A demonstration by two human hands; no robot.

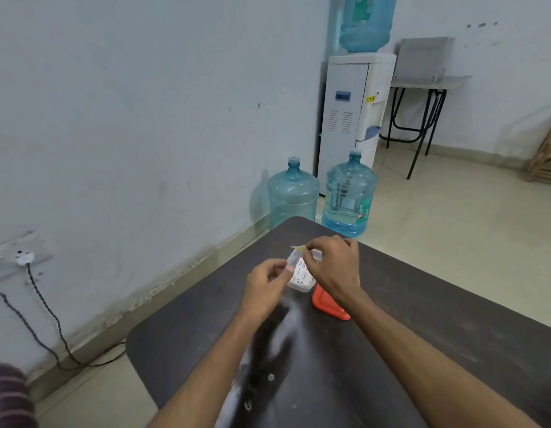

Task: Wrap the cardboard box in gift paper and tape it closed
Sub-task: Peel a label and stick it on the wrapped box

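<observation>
A small white box [299, 274] printed with red and blue figures stands on the dark table [422, 335] near its far end. My left hand [266, 287] holds the box's left side with curled fingers. My right hand [335, 264] hovers over the box and pinches a short yellowish strip of tape [298, 247] at its top edge. An orange flat object [328, 302] lies on the table just right of the box, partly under my right wrist. No gift paper or cardboard box can be made out apart from these.
Two large blue water bottles [294, 196] [349, 194] stand on the floor beyond the table, beside a white water dispenser [351, 118]. A black-legged side table [422, 103] stands at the back right. A cable [45, 322] hangs from a wall socket on the left.
</observation>
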